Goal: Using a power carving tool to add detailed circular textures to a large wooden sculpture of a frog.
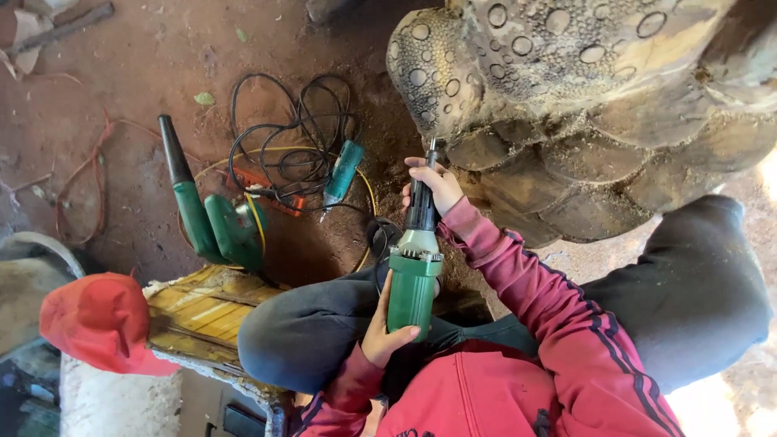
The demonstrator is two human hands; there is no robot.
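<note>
A: Green rotary grinder (414,279), held upright above the lap, tip at the carved wood (566,89). Right hand (437,184) fingers clamped on its black neck; left hand (382,332) wrapped round the body.

B: Risk?

A: The bit may skid across the scales, or the cord (380,235) snag. The bit's contact point is hard to make out.

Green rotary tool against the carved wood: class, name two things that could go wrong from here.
1. The right hand grips the green rotary tool close to its bit at the carved wood; a slip might hurt fingers.
2. The tangled black cables beside the knee could snag.
</note>
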